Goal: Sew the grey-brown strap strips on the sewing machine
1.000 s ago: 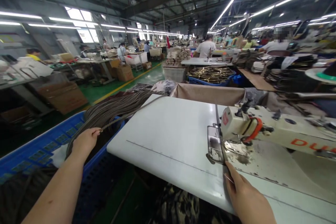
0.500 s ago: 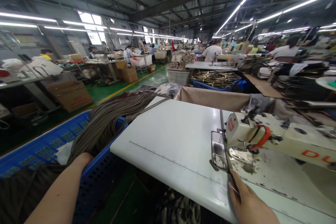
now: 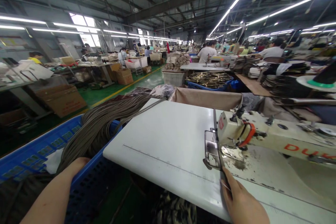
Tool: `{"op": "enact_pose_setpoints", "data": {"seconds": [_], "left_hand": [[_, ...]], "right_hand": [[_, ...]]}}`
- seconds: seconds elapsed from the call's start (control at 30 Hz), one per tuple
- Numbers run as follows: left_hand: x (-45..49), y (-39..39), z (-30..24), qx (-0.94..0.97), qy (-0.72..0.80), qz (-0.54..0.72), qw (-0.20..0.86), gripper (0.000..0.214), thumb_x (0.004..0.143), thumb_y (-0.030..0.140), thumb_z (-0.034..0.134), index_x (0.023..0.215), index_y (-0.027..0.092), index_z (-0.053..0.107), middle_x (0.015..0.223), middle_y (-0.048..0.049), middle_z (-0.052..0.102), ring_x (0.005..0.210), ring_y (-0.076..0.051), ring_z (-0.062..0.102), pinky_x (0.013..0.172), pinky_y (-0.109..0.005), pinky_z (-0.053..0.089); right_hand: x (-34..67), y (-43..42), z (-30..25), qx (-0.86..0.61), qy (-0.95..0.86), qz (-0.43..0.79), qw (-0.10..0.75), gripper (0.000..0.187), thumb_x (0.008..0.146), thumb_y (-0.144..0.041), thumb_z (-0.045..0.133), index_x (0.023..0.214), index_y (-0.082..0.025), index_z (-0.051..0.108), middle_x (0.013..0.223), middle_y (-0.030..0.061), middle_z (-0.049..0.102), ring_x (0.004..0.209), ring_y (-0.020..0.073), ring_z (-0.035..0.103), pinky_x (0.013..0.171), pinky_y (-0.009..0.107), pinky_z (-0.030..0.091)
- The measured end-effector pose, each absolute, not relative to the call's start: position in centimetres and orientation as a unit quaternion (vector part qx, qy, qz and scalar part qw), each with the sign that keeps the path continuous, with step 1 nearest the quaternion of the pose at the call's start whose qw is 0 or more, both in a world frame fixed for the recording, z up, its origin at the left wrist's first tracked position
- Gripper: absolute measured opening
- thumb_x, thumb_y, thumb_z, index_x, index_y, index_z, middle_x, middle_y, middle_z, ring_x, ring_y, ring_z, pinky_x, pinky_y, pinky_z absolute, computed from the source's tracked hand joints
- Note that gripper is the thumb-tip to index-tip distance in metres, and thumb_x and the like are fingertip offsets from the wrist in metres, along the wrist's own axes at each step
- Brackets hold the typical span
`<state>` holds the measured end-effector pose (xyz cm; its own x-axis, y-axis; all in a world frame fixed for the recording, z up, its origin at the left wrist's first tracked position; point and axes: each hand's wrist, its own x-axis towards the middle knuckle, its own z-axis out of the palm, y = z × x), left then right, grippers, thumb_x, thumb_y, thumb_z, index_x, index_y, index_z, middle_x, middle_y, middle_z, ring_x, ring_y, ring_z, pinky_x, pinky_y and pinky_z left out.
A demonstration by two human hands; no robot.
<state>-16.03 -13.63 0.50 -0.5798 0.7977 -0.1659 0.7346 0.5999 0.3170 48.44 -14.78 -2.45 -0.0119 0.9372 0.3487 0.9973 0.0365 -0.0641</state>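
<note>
My right hand (image 3: 240, 196) is closed on the near end of a narrow dark strip (image 3: 216, 126) at the table's front edge. The strip runs away from me over the metal plate, just left of the head of a white sewing machine (image 3: 252, 131). Something thin and shiny shows between these fingers, too small to name. On the left, my left hand (image 3: 80, 163) reaches into a blue plastic basket (image 3: 96, 159) beside a thick bundle of grey-brown cords (image 3: 102, 122). Its fingers are hidden behind the basket's rim and the cords.
The white sewing table (image 3: 162, 136) carries a printed ruler line. Behind it stands a fabric-lined bin (image 3: 204, 96). Farther off are a blue basket of bundled pieces (image 3: 208, 78), stacked dark pieces (image 3: 280, 84), cardboard boxes (image 3: 61, 99) and several people at machines.
My view has turned slightly right, so everything sits a little farther left. Both hands keep about the same places at the basket and the strip.
</note>
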Motion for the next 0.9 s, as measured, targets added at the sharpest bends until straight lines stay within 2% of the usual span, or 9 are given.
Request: {"op": "enact_pose_setpoints", "data": {"seconds": [0.07, 0.13, 0.3, 0.37, 0.5, 0.6, 0.7, 0.8, 0.9], "left_hand": [[-16.0, -12.6, 1.2, 0.439, 0.875, 0.113, 0.171, 0.021, 0.076, 0.028, 0.053, 0.07, 0.023, 0.073, 0.069, 0.008, 0.075, 0.086, -0.02, 0.075, 0.08, -0.025, 0.054], [-15.6, -11.2, 1.6, 0.432, 0.881, 0.121, 0.152, 0.028, 0.081, 0.031, 0.046, 0.082, 0.024, 0.073, 0.079, 0.0067, 0.077, 0.094, -0.022, 0.073, 0.087, -0.029, 0.054], [-10.0, -6.8, -0.5, 0.532, 0.819, 0.212, -0.05, 0.04, 0.088, 0.036, 0.038, 0.107, 0.016, 0.066, 0.116, -0.0122, 0.071, 0.119, -0.031, 0.063, 0.105, -0.046, 0.05], [-4.9, -5.4, -1.9, 0.613, 0.737, 0.275, -0.075, 0.039, 0.091, 0.037, 0.038, 0.109, 0.015, 0.064, 0.12, -0.0148, 0.067, 0.12, -0.031, 0.062, 0.111, -0.048, 0.048], [8.6, -4.4, -3.8, 0.746, 0.576, 0.33, -0.04, 0.034, 0.1, 0.034, 0.039, 0.12, 0.021, 0.062, 0.127, -0.0092, 0.067, 0.123, -0.024, 0.064, 0.112, -0.042, 0.051], [18.0, -5.3, -3.6, 0.841, 0.465, 0.274, -0.04, 0.039, 0.102, 0.027, 0.043, 0.138, 0.024, 0.056, 0.146, -0.0066, 0.06, 0.135, -0.023, 0.058, 0.114, -0.044, 0.05], [25.1, -6.6, -2.5, 0.903, 0.377, 0.209, -0.001, 0.053, 0.1, 0.022, 0.048, 0.152, 0.025, 0.044, 0.159, -0.0046, 0.048, 0.147, -0.023, 0.044, 0.122, -0.046, 0.042], [29.8, -7.3, -2.1, 0.915, 0.357, 0.181, 0.042, 0.057, 0.098, 0.022, 0.052, 0.155, 0.02, 0.043, 0.161, -0.0062, 0.044, 0.151, -0.025, 0.038, 0.124, -0.048, 0.039], [32.6, -7.3, -3.0, 0.912, 0.361, 0.185, 0.055, 0.053, 0.1, 0.024, 0.051, 0.153, 0.017, 0.047, 0.161, -0.0085, 0.044, 0.152, -0.027, 0.037, 0.123, -0.047, 0.039]], "right_hand": [[48.3, -14.8, -2.2, -0.688, -0.703, -0.098, 0.151, 0.045, 0.104, -0.034, 0.039, 0.143, -0.022, 0.06, 0.103, 0.007, 0.08, 0.066, 0.0229, 0.076, 0.056, 0.032, 0.059], [48.2, -14.9, -2.0, -0.684, -0.707, -0.086, 0.154, 0.045, 0.104, -0.032, 0.04, 0.142, -0.02, 0.061, 0.102, 0.0075, 0.08, 0.069, 0.023, 0.077, 0.058, 0.032, 0.059], [48.2, -15.0, -2.0, -0.688, -0.705, -0.064, 0.16, 0.046, 0.102, -0.027, 0.04, 0.143, -0.019, 0.06, 0.104, 0.0073, 0.08, 0.073, 0.022, 0.077, 0.059, 0.031, 0.059], [48.3, -14.9, -2.2, -0.686, -0.708, -0.052, 0.159, 0.048, 0.103, -0.027, 0.038, 0.146, -0.02, 0.057, 0.105, 0.007, 0.08, 0.076, 0.0211, 0.077, 0.062, 0.03, 0.058], [48.8, -14.8, -2.7, -0.693, -0.702, -0.024, 0.162, 0.049, 0.103, -0.027, 0.037, 0.148, -0.021, 0.055, 0.107, 0.007, 0.079, 0.08, 0.0211, 0.078, 0.065, 0.028, 0.058], [48.8, -14.8, -3.0, -0.693, -0.701, -0.008, 0.169, 0.05, 0.102, -0.026, 0.039, 0.149, -0.022, 0.054, 0.11, 0.0068, 0.079, 0.083, 0.0208, 0.078, 0.066, 0.027, 0.058], [48.7, -14.9, -3.4, -0.702, -0.688, -0.012, 0.184, 0.051, 0.099, -0.021, 0.04, 0.149, -0.023, 0.054, 0.11, 0.0072, 0.079, 0.085, 0.0207, 0.077, 0.069, 0.026, 0.058], [48.7, -14.8, -3.9, -0.71, -0.678, -0.007, 0.19, 0.054, 0.096, -0.017, 0.042, 0.147, -0.023, 0.056, 0.116, 0.0085, 0.077, 0.089, 0.0212, 0.077, 0.072, 0.026, 0.058], [48.9, -14.5, -4.4, -0.708, -0.682, 0.021, 0.185, 0.056, 0.095, -0.019, 0.042, 0.15, -0.024, 0.054, 0.12, 0.0093, 0.076, 0.089, 0.0222, 0.077, 0.072, 0.027, 0.058]]}}
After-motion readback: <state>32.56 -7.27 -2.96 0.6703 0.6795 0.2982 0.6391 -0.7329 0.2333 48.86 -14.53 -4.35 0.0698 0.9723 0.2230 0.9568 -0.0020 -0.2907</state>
